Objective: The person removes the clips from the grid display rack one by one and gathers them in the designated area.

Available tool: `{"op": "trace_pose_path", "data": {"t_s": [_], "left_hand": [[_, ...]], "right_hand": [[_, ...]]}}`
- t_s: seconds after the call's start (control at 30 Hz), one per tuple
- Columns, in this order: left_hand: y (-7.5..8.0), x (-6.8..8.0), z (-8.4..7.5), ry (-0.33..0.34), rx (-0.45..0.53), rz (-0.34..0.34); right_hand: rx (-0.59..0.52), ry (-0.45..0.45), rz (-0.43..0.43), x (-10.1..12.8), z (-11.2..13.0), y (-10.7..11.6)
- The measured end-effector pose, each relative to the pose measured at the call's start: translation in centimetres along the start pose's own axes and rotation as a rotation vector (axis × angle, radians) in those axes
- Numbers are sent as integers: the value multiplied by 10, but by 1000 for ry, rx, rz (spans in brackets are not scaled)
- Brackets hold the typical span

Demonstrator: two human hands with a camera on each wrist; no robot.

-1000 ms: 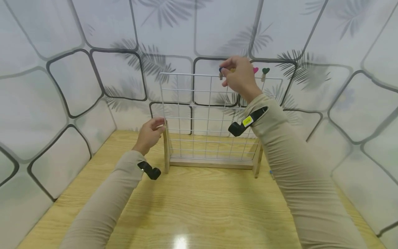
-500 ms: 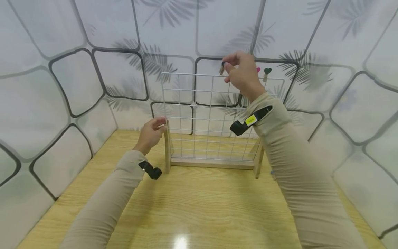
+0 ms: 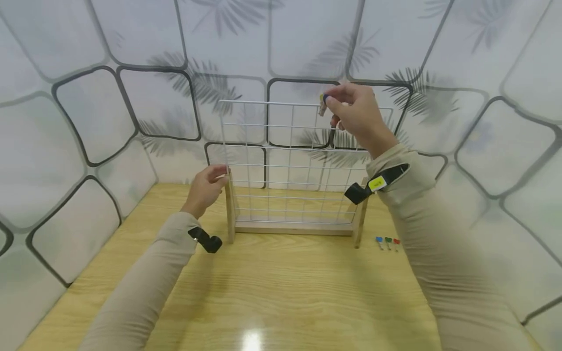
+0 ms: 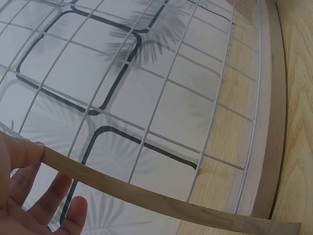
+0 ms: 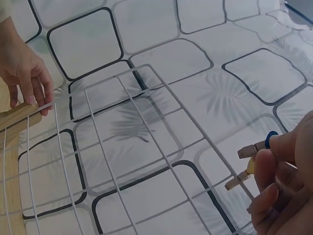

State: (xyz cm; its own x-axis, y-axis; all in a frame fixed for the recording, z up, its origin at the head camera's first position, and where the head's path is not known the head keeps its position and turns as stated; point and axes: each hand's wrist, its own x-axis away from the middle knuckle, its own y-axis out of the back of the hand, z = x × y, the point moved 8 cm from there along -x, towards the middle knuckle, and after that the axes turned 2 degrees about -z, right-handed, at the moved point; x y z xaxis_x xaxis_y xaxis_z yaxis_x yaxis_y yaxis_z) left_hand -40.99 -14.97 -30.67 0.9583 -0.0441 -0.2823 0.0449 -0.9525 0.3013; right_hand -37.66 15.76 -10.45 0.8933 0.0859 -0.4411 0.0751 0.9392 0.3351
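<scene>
Right hand (image 3: 357, 114) pinches a small wooden clip (image 3: 323, 104) with a blue top between thumb and fingertips, just at the top wire of the white wire grid (image 3: 290, 161). Left hand (image 3: 205, 187) grips the top of the grid's left wooden post (image 3: 229, 209). Three coloured clips (image 3: 388, 241) lie on the table (image 3: 281, 292), below the right hand, beside the right post.
</scene>
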Motion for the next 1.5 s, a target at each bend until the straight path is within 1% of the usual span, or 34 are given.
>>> {"op": "trace_pose_path", "data": {"t_s": [0.07,0.23,0.4,0.7,0.83,1.1,1.27,1.33,1.4,1.5], "left_hand": [[2,0,0,-2,0,-4],[5,1,-1,0,8,-7],[4,2,2,17,4,-4],[3,8,5,41,4,-9],[3,9,5,37,-1,-6],[5,6,4,28,5,-6],[4,3,0,15,8,-14],[3,2,-1,15,6,-15],[2,1,-2,15,7,-14],[1,0,-3,12,7,-13]], "right_hand": [[-3,0,9,4,-4,3],[30,-15,27,13,-16,10],[121,-26,27,25,-30,20],[206,-71,57,46,-58,31],[218,-100,59,53,-72,37],[230,-125,55,70,-102,52],[291,-144,54,82,-122,65],[317,-154,68,88,-130,70],[328,-167,73,94,-140,76],[333,-157,86,103,-155,83]]}}
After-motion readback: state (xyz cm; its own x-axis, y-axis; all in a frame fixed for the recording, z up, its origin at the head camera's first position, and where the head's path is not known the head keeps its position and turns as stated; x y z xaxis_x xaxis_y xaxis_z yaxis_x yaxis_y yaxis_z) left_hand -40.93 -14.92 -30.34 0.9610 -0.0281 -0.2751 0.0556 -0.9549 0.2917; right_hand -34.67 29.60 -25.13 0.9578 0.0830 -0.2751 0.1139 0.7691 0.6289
